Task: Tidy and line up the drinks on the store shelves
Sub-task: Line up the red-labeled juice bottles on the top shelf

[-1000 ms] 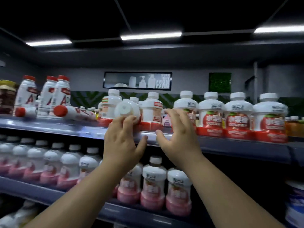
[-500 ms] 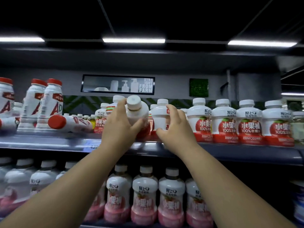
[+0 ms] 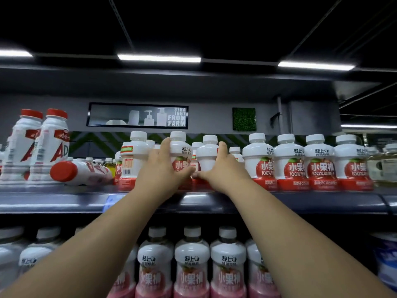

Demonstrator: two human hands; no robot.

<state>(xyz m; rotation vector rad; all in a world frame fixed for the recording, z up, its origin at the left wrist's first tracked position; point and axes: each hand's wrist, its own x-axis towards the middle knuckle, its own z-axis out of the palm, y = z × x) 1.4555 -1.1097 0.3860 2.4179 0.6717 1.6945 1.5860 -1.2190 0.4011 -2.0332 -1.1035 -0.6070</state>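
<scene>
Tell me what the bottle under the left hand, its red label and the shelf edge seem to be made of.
Bottle: likely opaque white plastic, glossy; soft highlights on its moulded shoulder and screw cap.
Red label: seemingly a printed shrink sleeve; it follows the bottle's curves with no visible edge.
Shelf edge: dark and smooth, with a long glossy reflection; coated metal or plastic, unclear which.

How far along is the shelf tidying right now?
Done: four red-label bottles on the right stand in line, labels forward. In hand: left hand and right hand each grip an upright bottle mid-shelf. Left: one red-cap bottle lies on its side, and a bottle shows its back label.
</scene>
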